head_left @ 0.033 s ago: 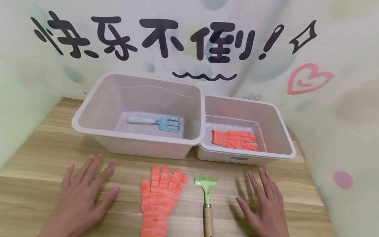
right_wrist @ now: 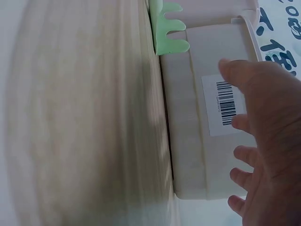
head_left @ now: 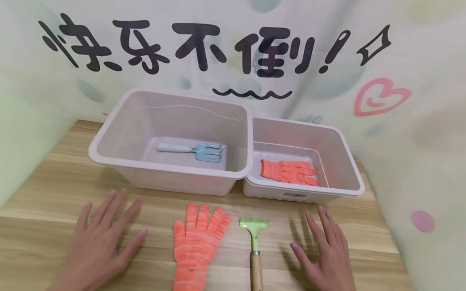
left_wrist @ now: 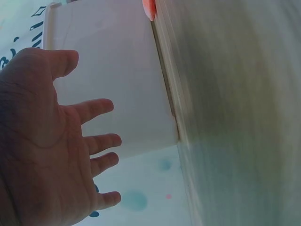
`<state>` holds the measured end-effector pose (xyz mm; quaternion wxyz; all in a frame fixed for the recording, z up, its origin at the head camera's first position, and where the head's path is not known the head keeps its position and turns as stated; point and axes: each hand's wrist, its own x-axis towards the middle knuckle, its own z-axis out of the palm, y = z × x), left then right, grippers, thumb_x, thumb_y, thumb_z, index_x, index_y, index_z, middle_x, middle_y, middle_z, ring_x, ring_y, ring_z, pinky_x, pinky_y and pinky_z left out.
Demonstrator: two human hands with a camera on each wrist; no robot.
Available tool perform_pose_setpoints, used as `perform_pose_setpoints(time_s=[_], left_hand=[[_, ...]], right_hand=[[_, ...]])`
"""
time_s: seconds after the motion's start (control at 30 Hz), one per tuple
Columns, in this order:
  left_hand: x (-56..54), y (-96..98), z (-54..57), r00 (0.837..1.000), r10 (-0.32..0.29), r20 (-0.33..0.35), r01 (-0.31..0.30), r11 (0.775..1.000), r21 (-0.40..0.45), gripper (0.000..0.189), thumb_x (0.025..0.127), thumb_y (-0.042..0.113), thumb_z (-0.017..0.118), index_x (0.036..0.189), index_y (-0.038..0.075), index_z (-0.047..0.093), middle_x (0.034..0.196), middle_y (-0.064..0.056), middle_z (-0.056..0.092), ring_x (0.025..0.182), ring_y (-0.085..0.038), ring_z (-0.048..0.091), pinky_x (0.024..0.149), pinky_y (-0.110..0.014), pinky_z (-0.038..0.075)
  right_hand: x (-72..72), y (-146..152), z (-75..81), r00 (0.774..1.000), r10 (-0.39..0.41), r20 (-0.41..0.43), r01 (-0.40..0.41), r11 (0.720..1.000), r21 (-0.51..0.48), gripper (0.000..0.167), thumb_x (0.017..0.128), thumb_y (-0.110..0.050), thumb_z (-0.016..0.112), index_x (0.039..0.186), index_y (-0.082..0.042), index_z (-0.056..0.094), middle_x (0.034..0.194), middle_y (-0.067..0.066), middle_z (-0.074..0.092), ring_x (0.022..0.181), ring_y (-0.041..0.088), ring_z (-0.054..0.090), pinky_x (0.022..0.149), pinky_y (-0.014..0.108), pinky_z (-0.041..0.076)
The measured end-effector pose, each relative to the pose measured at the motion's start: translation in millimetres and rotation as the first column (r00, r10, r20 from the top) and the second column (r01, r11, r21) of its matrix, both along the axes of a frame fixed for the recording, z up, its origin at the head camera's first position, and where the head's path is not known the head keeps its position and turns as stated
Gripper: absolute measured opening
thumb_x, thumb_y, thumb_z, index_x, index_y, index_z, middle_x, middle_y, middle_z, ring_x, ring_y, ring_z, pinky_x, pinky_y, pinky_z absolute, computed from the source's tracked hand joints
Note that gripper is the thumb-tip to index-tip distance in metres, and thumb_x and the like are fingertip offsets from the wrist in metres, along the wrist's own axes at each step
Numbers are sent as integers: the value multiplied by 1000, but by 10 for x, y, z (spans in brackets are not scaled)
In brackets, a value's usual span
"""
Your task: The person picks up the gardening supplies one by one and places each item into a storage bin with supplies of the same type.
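My left hand (head_left: 100,242) is spread with straight fingers over the wooden table, left of an orange knit glove (head_left: 194,250), and holds nothing. On the right, my right hand (head_left: 327,252) hovers with fingers extended beside a small green hand rake (head_left: 255,226) with a wooden handle. That rake lies tines-away next to the glove; its handle end is cut off by the frame. A light blue hand fork (head_left: 191,150) lies inside the larger bin (head_left: 171,169). In the smaller bin (head_left: 302,186) rests a second orange glove (head_left: 287,171).
Both pale bins stand side by side at the back, their rims meeting. Behind them hangs a white cloth (head_left: 320,97) with black lettering and a pink heart. A barcode label (right_wrist: 223,106) marks the smaller bin's front. The wooden table (head_left: 43,194) extends left and right.
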<state>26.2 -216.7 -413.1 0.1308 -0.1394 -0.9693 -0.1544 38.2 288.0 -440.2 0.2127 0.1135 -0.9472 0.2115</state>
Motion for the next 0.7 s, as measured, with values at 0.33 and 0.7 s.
perform_pose_setpoints(time_s=[0.33, 0.7], left_hand=[[12, -4, 12, 1000, 2, -11, -2, 1000, 2, 71, 100, 49, 65, 161, 20, 45, 175, -14, 28, 169, -27, 9, 135, -54, -7], [-34, 106, 169, 984, -74, -161, 86, 994, 72, 67, 106, 63, 47, 156, 20, 53, 165, -15, 45, 159, -32, 32, 136, -37, 1]], right_hand=[[3, -14, 12, 1000, -11, 20, 10, 1000, 20, 83, 92, -50, 76, 161, -15, 46, 172, 17, 34, 166, 21, 20, 134, 32, 6], [2, -39, 30, 1000, 4, -10, -4, 999, -33, 83, 91, -52, 77, 159, -13, 48, 170, 19, 37, 164, 16, 24, 133, 32, 10]])
